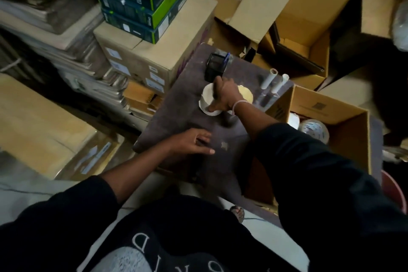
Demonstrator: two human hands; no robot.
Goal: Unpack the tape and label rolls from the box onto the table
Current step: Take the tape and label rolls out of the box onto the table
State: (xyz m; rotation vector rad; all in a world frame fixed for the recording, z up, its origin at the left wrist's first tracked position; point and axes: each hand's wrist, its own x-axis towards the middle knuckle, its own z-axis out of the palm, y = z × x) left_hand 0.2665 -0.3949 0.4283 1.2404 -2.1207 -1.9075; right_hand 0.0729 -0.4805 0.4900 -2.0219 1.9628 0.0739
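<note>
On the small dark table [229, 139] stands a white label roll [207, 97], and my right hand [225, 97] grips it from above, thumb low on its near side. A yellowish tape roll [246, 95] lies just right of it, partly hidden by that hand. Flat on the table's near left part rests my left hand [194, 141], fingers straight, holding nothing. The open cardboard box [344, 121] sits at the table's right; inside it I see a clear tape roll [314, 131] and a white roll [293, 120].
A black mesh pen holder [215, 68] with a blue pen stands at the table's far edge. Two thin white rolls [273, 80] lie at the far right corner. Cardboard boxes, green cartons [141, 2] and paper stacks crowd the left and back.
</note>
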